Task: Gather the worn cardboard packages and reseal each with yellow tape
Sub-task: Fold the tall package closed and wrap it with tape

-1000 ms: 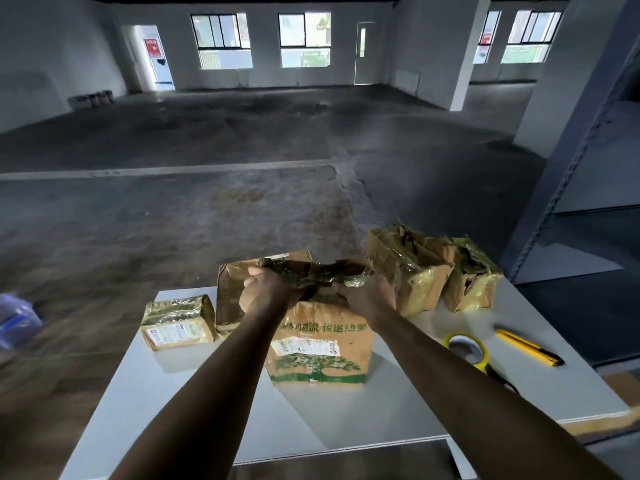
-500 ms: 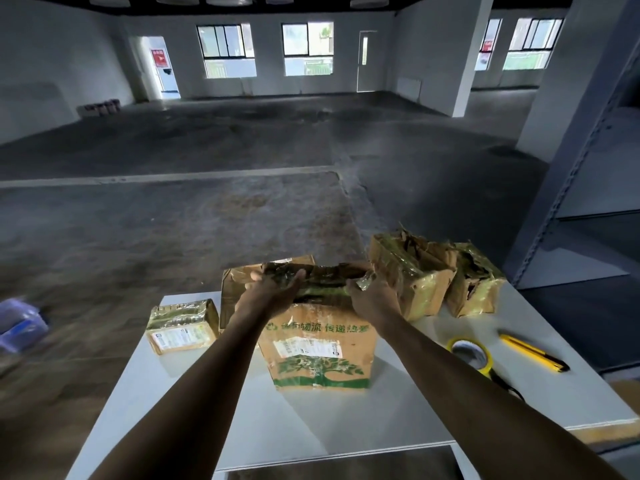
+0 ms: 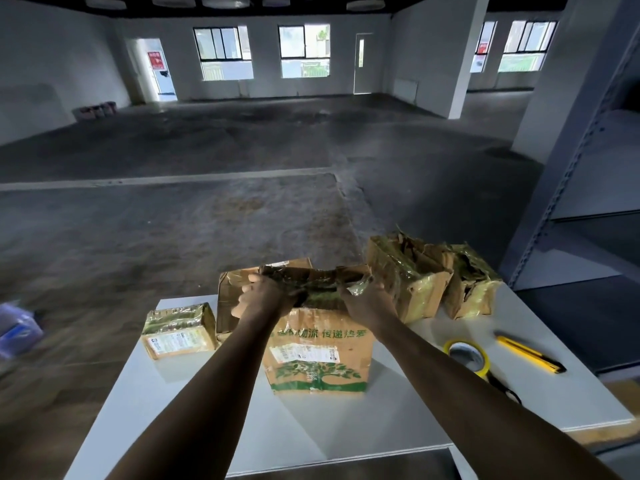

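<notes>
Gripping the crumpled top of the green-printed box [image 3: 320,355] with both hands, at the middle of the white table [image 3: 180,403].

My left hand [image 3: 265,299] is curled over the taped top edge on its left, and my right hand [image 3: 369,301] pinches a shiny scrap of tape at the right corner; both are clamped on that box. Just behind it stands an open brown carton [image 3: 230,303]. A small taped parcel [image 3: 178,329] lies left, two torn packages [image 3: 408,275] [image 3: 471,285] right. Near my right forearm lie the yellow tape roll [image 3: 465,355] and a yellow utility knife [image 3: 530,356].
</notes>
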`<state>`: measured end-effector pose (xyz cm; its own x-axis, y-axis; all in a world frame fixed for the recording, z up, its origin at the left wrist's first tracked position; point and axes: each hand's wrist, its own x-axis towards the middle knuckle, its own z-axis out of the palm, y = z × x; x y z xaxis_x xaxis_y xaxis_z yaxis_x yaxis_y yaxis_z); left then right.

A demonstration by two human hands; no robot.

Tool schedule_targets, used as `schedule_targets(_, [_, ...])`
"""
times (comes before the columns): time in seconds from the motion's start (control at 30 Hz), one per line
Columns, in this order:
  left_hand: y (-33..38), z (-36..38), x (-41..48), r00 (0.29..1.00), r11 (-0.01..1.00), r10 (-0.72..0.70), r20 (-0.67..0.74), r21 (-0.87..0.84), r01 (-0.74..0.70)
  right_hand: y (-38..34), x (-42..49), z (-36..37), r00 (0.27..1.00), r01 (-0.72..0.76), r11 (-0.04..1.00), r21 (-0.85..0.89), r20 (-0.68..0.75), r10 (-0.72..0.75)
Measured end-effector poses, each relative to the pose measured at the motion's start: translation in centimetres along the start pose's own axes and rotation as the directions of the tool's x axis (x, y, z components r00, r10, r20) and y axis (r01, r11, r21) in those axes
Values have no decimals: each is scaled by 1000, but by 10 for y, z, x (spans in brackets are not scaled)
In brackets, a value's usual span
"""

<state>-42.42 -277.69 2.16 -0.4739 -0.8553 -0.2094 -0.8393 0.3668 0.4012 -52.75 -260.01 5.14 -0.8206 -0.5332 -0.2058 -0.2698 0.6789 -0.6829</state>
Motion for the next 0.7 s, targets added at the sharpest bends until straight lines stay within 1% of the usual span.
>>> schedule_targets(0.1, [-2,-20,-20,995,987,101,16,-128,-98,-1,-4,-10,1000,0,989,146,8,-1])
schedule_targets(0.17, [-11,-24,-9,995,974,102,-14,-203,-102,0,-6,-14,999,-22,959,284,43,11])
schedule_targets(0.2, [-13,-26,-8,994,974,98,-56,-198,-107,-1,-6,-16,998,-44,940,339,62,25])
schedule_targets(0.23, [-14,-27,-7,994,973,91,-65,-205,-102,-2,-7,-17,997,-55,928,369,75,29])
schedule_targets(0.33, [-6,-34,-26,998,952,56,34,-303,-43,-1,-1,-13,998,-18,917,398,69,-11])
schedule_targets(0.37, [-5,-30,-24,999,950,48,26,-311,-38,0,1,-11,998,-10,919,393,65,-17])
schedule_targets(0.53, [0,-20,-30,997,964,-6,-77,-264,-14,6,8,-5,999,18,934,357,30,-31])
schedule_targets(0.6, [-2,-17,-29,989,959,-11,-148,-283,-32,5,8,-4,1000,27,944,329,4,-30])
schedule_targets(0.7, [-3,-15,-29,982,949,-31,-188,-315,-31,7,13,-2,1000,9,944,329,-17,-3])
